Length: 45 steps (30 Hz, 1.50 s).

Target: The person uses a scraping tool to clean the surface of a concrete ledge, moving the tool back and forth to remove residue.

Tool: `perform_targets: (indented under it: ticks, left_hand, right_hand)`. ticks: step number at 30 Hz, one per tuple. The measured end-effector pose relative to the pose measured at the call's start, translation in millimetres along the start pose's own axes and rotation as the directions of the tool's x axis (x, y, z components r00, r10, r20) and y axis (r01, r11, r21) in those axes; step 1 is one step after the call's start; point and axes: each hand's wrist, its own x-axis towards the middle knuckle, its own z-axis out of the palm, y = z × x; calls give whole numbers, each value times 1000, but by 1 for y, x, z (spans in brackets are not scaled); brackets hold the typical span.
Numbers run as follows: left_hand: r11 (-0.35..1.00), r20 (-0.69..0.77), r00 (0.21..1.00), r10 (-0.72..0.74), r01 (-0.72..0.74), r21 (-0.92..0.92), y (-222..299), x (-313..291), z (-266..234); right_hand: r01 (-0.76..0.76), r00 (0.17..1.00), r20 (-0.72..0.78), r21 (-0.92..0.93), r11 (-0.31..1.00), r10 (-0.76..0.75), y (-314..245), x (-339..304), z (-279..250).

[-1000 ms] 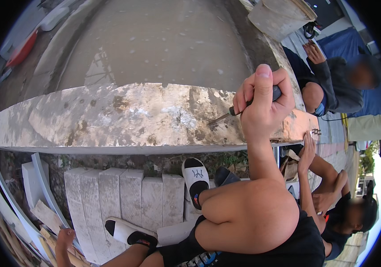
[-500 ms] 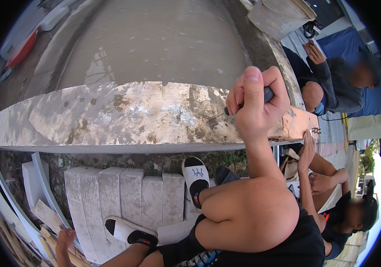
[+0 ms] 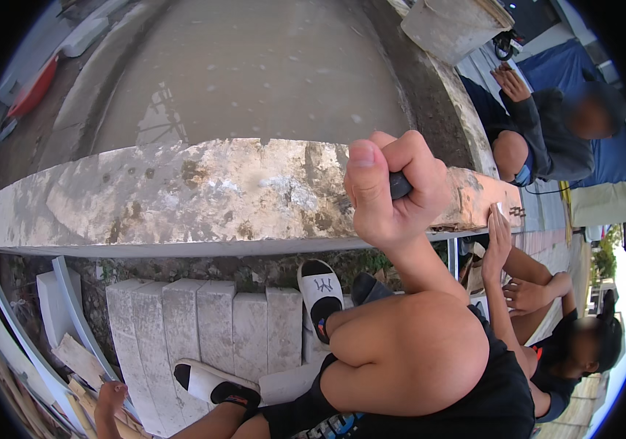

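Observation:
My right hand is closed in a fist around a dark, rounded tool handle, thumb up. It is over the right part of a low concrete wall, whose top is stained and patched with flaking paint. The working end of the tool is hidden behind the fingers. Far down at the lower left, my left hand has its fingers curled, beside long boards and a pale metal strip; what it grips, if anything, is too small to make out. My bent knee rises under my right forearm.
Murky water lies beyond the wall. At the right, a person's hand presses a pale piece on the wall's orange end; another person sits farther back. A bucket stands top right. Pale blocks lie near my slippers.
My right hand has moved left and slightly down along the wall with the tool. The thin shaft seen before is now out of sight. The co-worker's hand on the wall has shifted slightly left.

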Motion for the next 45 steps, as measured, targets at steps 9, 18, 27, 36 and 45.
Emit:
perform_targets:
  ticks: [9, 18, 27, 36, 45]
  left_hand:
    - [995, -34, 999, 13, -16, -98, 16, -3, -2]
    - [996, -115, 990, 85, -82, 28, 55, -22, 4]
    - [999, 15, 999, 49, -49, 20, 1, -3, -4]
    - [999, -2, 1000, -15, 15, -33, 24, -11, -10]
    - [998, -1, 999, 35, -35, -61, 52, -6, -1]
  right_hand:
    - [-372, 887, -164, 298, 879, 432, 29, 17, -28]
    - [-349, 894, -181, 290, 891, 409, 26, 11, -30]
    - [-94, 992, 82, 14, 995, 92, 5, -7, -6]
    - [-326, 938, -28, 265, 908, 345, 16, 6, -10]
    - [-357, 890, -172, 314, 880, 423, 26, 19, -29]
